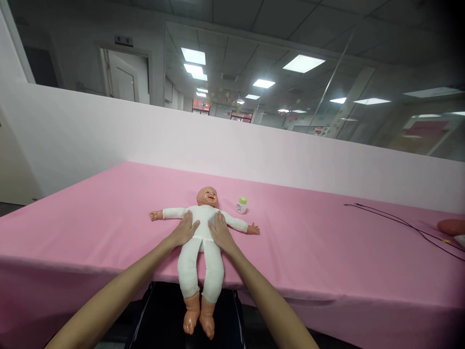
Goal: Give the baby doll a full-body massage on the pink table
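**While both hands rested on its torso, the doll (pixel 202 224) lay face up**

As the head view showed, the doll was on its back on the pink cloth (pixel 312 232), head toward the low wall (pixel 254 148), feet past the near edge above the dark trousers (pixel 160 315), perhaps to put its torso within easy reach. The left hand (pixel 184 229) lay along one side of the torso, thumb spread inward from the fingers; the right hand (pixel 220 232) lay opposite, likewise spread. Neither pinched anything, and the matched placing probably balanced their weight on the soft body. The doll's arms stretched sideways, seemingly clear of both palms. A green-lidded bottle (pixel 241 205) stood upright near its head, likely set there to be handy without being underfoot. A dark cord (pixel 394 220) lay well off to the right.
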Motion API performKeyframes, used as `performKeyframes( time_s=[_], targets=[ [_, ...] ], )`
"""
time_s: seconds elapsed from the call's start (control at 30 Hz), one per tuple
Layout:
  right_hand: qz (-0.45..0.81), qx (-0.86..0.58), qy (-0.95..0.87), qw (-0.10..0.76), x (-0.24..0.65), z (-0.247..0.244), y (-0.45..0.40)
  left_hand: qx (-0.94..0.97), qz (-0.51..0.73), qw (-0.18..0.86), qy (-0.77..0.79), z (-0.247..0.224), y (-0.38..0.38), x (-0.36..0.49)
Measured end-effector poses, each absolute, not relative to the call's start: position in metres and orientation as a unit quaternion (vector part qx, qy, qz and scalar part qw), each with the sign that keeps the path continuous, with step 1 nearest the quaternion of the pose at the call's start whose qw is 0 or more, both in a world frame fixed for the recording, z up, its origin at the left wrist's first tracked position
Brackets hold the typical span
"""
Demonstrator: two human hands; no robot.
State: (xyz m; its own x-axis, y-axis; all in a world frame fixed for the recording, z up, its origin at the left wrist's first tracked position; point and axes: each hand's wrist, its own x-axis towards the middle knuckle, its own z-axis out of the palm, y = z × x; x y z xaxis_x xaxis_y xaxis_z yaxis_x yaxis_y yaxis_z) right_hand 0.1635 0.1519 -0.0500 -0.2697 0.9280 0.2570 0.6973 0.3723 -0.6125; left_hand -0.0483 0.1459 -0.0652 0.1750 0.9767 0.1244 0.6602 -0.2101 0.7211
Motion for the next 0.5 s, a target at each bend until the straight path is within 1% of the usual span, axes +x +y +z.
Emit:
performKeyframes(
  time_s=[0.1,0.23,0.3,0.37,0.5],
  targets=[
    [0.169,-0.503,-0.803,0.273,0.163,-0.054,0.135,0.738,0.285,0.272,0.549,-0.065,0.126,-0.047],
    [0.147,-0.449,-0.848,0.239,0.154,-0.045,0.137,0.797,0.284,0.203,0.492,-0.051,0.126,-0.024],
    [0.152,-0.432,-0.852,0.253,0.151,-0.039,0.150,0.804,0.291,0.176,0.488,-0.044,0.138,-0.011],
    [0.166,-0.455,-0.827,0.285,0.149,-0.034,0.163,0.779,0.308,0.170,0.520,-0.040,0.154,-0.005],
    [0.209,-0.533,-0.754,0.324,0.156,-0.036,0.176,0.711,0.339,0.210,0.580,-0.045,0.174,-0.015]
  ],
)
